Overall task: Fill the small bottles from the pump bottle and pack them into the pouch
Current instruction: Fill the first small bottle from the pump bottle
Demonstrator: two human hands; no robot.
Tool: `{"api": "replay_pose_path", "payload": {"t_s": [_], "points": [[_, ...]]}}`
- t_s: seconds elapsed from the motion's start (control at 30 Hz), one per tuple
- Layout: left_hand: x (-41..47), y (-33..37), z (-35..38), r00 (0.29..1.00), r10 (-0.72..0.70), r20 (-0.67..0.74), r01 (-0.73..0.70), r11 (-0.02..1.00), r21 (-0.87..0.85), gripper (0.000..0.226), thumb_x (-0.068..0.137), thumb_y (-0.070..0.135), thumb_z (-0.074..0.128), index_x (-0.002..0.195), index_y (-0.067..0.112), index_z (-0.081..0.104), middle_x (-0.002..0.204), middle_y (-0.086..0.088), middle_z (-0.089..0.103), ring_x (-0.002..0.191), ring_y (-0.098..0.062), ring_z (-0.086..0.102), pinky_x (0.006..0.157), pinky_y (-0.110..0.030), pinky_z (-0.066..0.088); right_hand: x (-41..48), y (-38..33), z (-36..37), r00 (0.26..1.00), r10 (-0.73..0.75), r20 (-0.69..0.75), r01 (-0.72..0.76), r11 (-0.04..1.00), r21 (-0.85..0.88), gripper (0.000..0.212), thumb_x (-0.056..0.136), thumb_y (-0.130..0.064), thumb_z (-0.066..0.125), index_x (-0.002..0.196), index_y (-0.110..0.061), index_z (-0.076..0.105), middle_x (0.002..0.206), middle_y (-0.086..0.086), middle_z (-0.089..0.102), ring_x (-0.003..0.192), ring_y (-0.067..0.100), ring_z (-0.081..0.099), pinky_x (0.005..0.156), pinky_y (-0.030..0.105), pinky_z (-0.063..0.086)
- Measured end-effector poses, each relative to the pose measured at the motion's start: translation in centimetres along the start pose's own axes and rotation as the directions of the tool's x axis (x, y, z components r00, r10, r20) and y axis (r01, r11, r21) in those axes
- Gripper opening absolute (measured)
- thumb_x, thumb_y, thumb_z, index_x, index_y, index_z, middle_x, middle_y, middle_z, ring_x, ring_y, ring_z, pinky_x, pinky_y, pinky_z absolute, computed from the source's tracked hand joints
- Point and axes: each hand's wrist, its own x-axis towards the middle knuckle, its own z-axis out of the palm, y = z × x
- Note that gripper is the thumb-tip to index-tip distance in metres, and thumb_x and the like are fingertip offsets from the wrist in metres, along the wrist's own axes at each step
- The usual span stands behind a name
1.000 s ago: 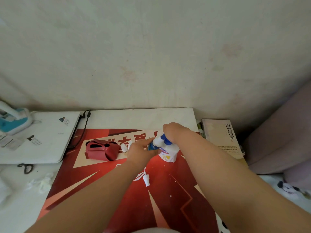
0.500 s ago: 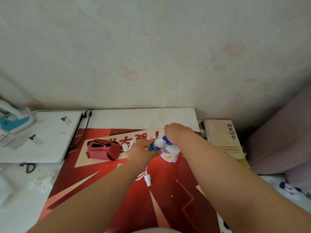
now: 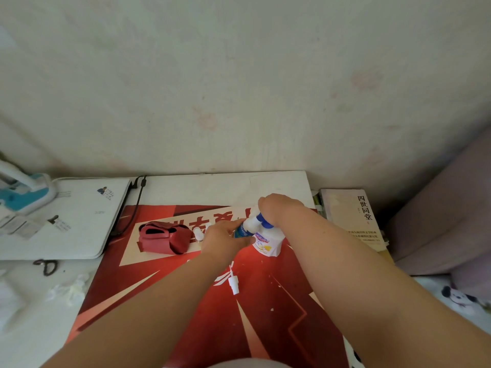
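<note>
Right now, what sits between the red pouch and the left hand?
In the head view, a small white bottle stands between the red pouch and the left hand; a second white piece beside it is partly hidden.

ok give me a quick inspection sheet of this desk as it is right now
surface: white table with a red poster laid over it; white specks on the poster
job's things: pump bottle upright; small bottle held at its nozzle; red pouch to the left, opening showing; spray cap loose on the poster
clutter: laptop, scissors, tissue scraps, book
hands: left hand grips the small bottle; right hand curled over the pump head
cables: black cable beside the laptop
surroundings: stained wall; purple fabric at right
</note>
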Motion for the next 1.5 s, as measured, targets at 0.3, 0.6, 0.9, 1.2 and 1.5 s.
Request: {"api": "replay_pose_path", "payload": {"t_s": [0.3, 0.6, 0.9, 1.2, 1.5], "points": [[-0.1, 0.6, -0.6, 1.000, 0.006, -0.007, -0.006, 1.000, 0.030, 0.050, 0.078, 0.028, 0.073, 0.125, 0.026, 0.058, 0.117, 0.000, 0.061, 0.093, -0.011, 0.053, 0.078, -0.023, 0.042, -0.4, 0.4, -0.5, 0.997, -0.076, -0.008, 0.076, 0.997, 0.015, 0.046, 0.089, -0.018, 0.059, 0.129, -0.005, 0.039, 0.117, 0.016, 0.053, 0.100, 0.029, 0.056, 0.087, 0.037, 0.049], [-0.5, 0.8, -0.8, 1.000, 0.005, -0.013, -0.004, 0.998, 0.055, 0.049, 0.078, 0.030, 0.072, 0.125, 0.026, 0.058, 0.118, 0.001, 0.062, 0.093, -0.010, 0.054, 0.078, -0.023, 0.042, -1.0, 0.9, -0.3, 0.997, -0.026, -0.073, 0.041, 0.977, 0.211, 0.045, 0.097, -0.025, 0.044, 0.139, -0.013, 0.032, 0.115, 0.014, 0.049, 0.099, 0.026, 0.050, 0.087, 0.033, 0.042], [-0.7, 0.5, -1.0, 1.000, 0.003, -0.018, -0.003, 0.999, 0.048, 0.050, 0.078, 0.030, 0.073, 0.125, 0.028, 0.057, 0.117, 0.002, 0.061, 0.091, -0.009, 0.051, 0.079, -0.023, 0.042, -1.6, 1.7, -0.2, 0.978, 0.112, -0.174, -0.047, 0.940, 0.339, 0.031, 0.099, -0.037, 0.028, 0.093, -0.014, 0.047, 0.100, 0.010, 0.056, 0.094, 0.028, 0.056, 0.084, 0.036, 0.043], [-0.4, 0.6, -0.9, 1.000, -0.008, -0.023, 0.009, 0.998, 0.067, 0.051, 0.076, 0.034, 0.073, 0.125, 0.030, 0.057, 0.114, 0.004, 0.063, 0.087, -0.007, 0.053, 0.068, -0.016, 0.040, -2.1, 1.1, -0.3, 0.975, 0.067, -0.214, -0.004, 0.960, 0.282, 0.016, 0.100, -0.024, 0.034, 0.104, -0.016, 0.047, 0.101, 0.009, 0.052, 0.101, 0.028, 0.056, 0.085, 0.036, 0.046], [-0.5, 0.5, -1.0, 1.000, 0.002, -0.024, -0.001, 0.999, 0.049, 0.052, 0.076, 0.030, 0.074, 0.125, 0.028, 0.057, 0.115, 0.004, 0.063, 0.089, -0.008, 0.053, 0.074, -0.021, 0.042, -1.8, 0.4, -0.6, 0.998, -0.023, -0.055, 0.028, 0.997, 0.079, 0.062, 0.088, -0.017, 0.057, 0.141, -0.005, 0.027, 0.123, 0.017, 0.050, 0.110, 0.031, 0.054, 0.084, 0.035, 0.046]]}}
